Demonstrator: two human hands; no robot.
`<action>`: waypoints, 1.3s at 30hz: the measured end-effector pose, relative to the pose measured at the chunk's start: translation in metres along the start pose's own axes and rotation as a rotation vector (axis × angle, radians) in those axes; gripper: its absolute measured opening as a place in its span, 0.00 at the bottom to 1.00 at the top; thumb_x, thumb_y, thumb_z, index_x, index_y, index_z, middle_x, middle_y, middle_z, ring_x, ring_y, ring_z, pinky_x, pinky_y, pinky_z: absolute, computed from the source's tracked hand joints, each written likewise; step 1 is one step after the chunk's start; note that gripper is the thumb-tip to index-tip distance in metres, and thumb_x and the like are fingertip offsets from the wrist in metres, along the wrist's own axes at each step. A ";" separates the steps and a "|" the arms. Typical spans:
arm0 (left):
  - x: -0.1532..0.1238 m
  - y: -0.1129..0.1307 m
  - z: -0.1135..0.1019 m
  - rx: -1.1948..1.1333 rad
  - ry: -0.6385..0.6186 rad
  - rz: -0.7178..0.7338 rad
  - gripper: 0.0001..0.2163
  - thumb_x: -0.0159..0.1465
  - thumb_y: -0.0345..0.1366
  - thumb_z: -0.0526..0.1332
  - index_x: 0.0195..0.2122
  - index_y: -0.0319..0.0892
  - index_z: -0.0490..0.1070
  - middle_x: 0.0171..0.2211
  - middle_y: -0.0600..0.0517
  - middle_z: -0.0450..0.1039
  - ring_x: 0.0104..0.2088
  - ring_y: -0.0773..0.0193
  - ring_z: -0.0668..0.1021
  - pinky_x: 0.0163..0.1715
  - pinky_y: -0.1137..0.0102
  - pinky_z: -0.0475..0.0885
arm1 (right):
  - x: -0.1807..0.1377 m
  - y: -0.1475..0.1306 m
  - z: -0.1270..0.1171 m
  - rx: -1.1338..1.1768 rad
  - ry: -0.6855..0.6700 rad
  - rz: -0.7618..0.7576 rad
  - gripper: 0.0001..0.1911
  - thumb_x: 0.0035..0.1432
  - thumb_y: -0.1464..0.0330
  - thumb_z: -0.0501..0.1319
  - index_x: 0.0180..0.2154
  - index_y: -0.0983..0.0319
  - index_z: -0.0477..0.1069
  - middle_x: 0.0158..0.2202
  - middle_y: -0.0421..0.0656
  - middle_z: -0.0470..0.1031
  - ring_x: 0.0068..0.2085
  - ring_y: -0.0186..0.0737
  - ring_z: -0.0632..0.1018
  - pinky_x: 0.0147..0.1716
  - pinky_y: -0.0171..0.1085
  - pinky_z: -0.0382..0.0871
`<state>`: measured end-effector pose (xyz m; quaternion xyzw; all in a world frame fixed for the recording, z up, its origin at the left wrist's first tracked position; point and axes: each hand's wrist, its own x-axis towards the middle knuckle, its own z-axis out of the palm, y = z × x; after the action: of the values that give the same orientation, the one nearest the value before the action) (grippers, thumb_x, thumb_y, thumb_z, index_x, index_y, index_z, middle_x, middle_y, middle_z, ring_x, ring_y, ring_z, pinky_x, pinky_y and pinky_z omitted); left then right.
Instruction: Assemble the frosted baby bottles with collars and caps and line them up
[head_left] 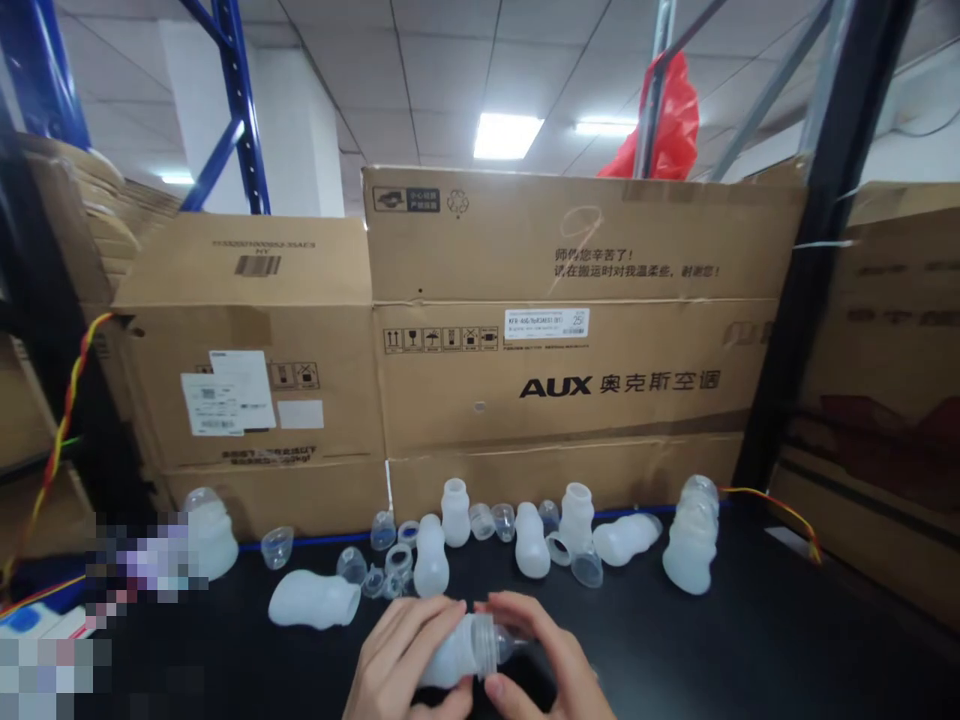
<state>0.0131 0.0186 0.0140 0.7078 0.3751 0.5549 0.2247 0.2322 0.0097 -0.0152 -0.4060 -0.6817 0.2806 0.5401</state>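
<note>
Both hands are low at the near edge of the table [750,640], and between them lies the soft bottle [450,655], tipped on its side with its neck pointing right. The left hand [401,665] has its grip wrapped shut round the bottle's body. The right hand [544,660] has its grip pinched closed on the screw collar [491,640] at the neck, fingers curled over the top and thumb beneath. A teat seems to poke out past the collar, though it's too blurred to call, and I can't tell whether the collar is fully seated.

Now the tally, as I read it. Two bottles look finished, each topped with a clear dome: the capped bottle at far right [691,545] and the capped bottle at far left [210,535]. Everything else looks unfinished. The four open bottles [531,542] stand with bare necks in the middle, one bottle lies flat [313,600] near the left hand and another lies flat [626,538] towards the right. The loose clear domes and rings [397,565] are scattered among them, close to the cardboard boxes [555,390] behind. So I judge this an early stage, with two done, one in hand and about six waiting.
</note>
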 end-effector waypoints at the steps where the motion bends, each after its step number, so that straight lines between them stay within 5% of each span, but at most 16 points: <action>1: 0.001 0.002 -0.003 -0.009 -0.047 0.011 0.15 0.61 0.34 0.69 0.48 0.57 0.84 0.46 0.44 0.82 0.47 0.41 0.80 0.54 0.51 0.69 | 0.001 -0.004 -0.002 -0.012 -0.051 -0.043 0.26 0.59 0.51 0.69 0.56 0.54 0.75 0.52 0.50 0.81 0.51 0.55 0.81 0.53 0.48 0.75; 6: 0.005 -0.001 -0.008 -0.110 -0.298 0.002 0.18 0.60 0.29 0.69 0.50 0.52 0.83 0.47 0.41 0.83 0.46 0.38 0.81 0.51 0.47 0.71 | 0.008 -0.013 -0.007 0.011 -0.200 -0.285 0.23 0.64 0.59 0.68 0.60 0.48 0.72 0.51 0.47 0.81 0.49 0.51 0.81 0.50 0.45 0.77; 10: -0.006 -0.009 -0.001 -0.051 -0.127 0.016 0.36 0.49 0.22 0.72 0.59 0.56 0.75 0.46 0.48 0.84 0.46 0.43 0.83 0.55 0.52 0.73 | 0.006 -0.011 -0.005 -0.049 -0.229 -0.362 0.21 0.68 0.62 0.63 0.61 0.49 0.69 0.54 0.48 0.79 0.52 0.49 0.79 0.51 0.44 0.75; 13: -0.008 -0.006 0.001 0.105 -0.119 0.243 0.36 0.50 0.23 0.72 0.60 0.55 0.71 0.45 0.51 0.84 0.42 0.52 0.84 0.49 0.60 0.78 | 0.003 -0.011 -0.004 -0.231 -0.177 -0.247 0.19 0.65 0.50 0.63 0.46 0.58 0.77 0.37 0.47 0.80 0.37 0.44 0.79 0.37 0.38 0.74; 15: -0.006 0.000 0.001 0.211 -0.209 0.426 0.32 0.53 0.25 0.71 0.59 0.51 0.69 0.45 0.51 0.84 0.38 0.57 0.84 0.42 0.65 0.80 | 0.002 -0.013 -0.007 -0.355 -0.151 -0.186 0.28 0.66 0.43 0.56 0.30 0.60 0.73 0.25 0.42 0.72 0.27 0.39 0.73 0.29 0.36 0.68; 17: -0.003 0.005 0.000 0.302 -0.247 0.495 0.30 0.55 0.25 0.71 0.58 0.48 0.68 0.45 0.49 0.83 0.37 0.58 0.84 0.40 0.68 0.81 | 0.002 -0.020 -0.013 -0.390 -0.136 -0.176 0.35 0.68 0.40 0.46 0.25 0.59 0.68 0.22 0.40 0.67 0.25 0.38 0.69 0.28 0.36 0.66; 20: -0.002 0.005 0.001 0.370 -0.143 0.465 0.30 0.56 0.29 0.71 0.59 0.46 0.65 0.46 0.49 0.84 0.40 0.57 0.85 0.43 0.67 0.82 | 0.003 -0.034 -0.029 -0.356 -0.157 -0.188 0.28 0.67 0.43 0.52 0.44 0.59 0.73 0.36 0.45 0.76 0.35 0.42 0.76 0.37 0.38 0.72; 22: -0.003 0.002 0.002 0.389 -0.080 0.448 0.30 0.57 0.33 0.72 0.59 0.47 0.64 0.46 0.50 0.84 0.41 0.56 0.86 0.44 0.67 0.83 | 0.003 -0.042 -0.037 -0.398 -0.233 -0.216 0.23 0.66 0.55 0.61 0.58 0.57 0.67 0.51 0.48 0.75 0.48 0.46 0.78 0.50 0.41 0.73; 24: -0.003 -0.002 0.001 0.390 -0.069 0.457 0.27 0.58 0.35 0.72 0.58 0.47 0.65 0.45 0.50 0.84 0.39 0.58 0.86 0.43 0.68 0.83 | 0.004 -0.045 -0.039 -0.459 -0.282 -0.261 0.23 0.64 0.66 0.62 0.60 0.55 0.65 0.54 0.47 0.75 0.53 0.46 0.77 0.54 0.41 0.71; 29: -0.001 -0.002 -0.002 0.358 -0.094 0.469 0.22 0.62 0.39 0.70 0.57 0.48 0.68 0.42 0.49 0.83 0.37 0.59 0.85 0.39 0.67 0.84 | 0.009 -0.039 -0.021 -0.512 -0.266 -0.247 0.06 0.67 0.65 0.57 0.39 0.59 0.70 0.34 0.43 0.76 0.35 0.41 0.77 0.37 0.36 0.72; 33: 0.000 0.001 -0.002 0.331 -0.175 0.510 0.23 0.63 0.37 0.71 0.58 0.47 0.68 0.43 0.48 0.83 0.38 0.57 0.85 0.40 0.66 0.83 | 0.009 -0.039 -0.017 -0.498 -0.270 -0.108 0.27 0.76 0.59 0.44 0.25 0.59 0.65 0.24 0.41 0.71 0.27 0.38 0.75 0.32 0.35 0.68; 36: 0.000 -0.002 -0.001 0.315 -0.132 0.528 0.25 0.61 0.37 0.71 0.58 0.45 0.67 0.43 0.48 0.84 0.36 0.58 0.85 0.38 0.67 0.83 | 0.005 -0.042 -0.030 -0.417 -0.315 -0.080 0.20 0.70 0.50 0.56 0.43 0.59 0.74 0.40 0.45 0.78 0.39 0.42 0.79 0.42 0.37 0.73; 39: 0.000 -0.005 -0.002 0.333 -0.152 0.507 0.27 0.58 0.34 0.72 0.58 0.45 0.67 0.44 0.48 0.83 0.37 0.58 0.85 0.40 0.67 0.83 | 0.003 -0.046 -0.039 -0.348 -0.398 -0.134 0.32 0.63 0.52 0.66 0.63 0.55 0.63 0.56 0.48 0.74 0.52 0.46 0.78 0.53 0.39 0.72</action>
<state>0.0100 0.0218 0.0109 0.8455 0.2544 0.4694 -0.0127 0.2583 -0.0139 0.0338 -0.3837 -0.8377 0.1971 0.3348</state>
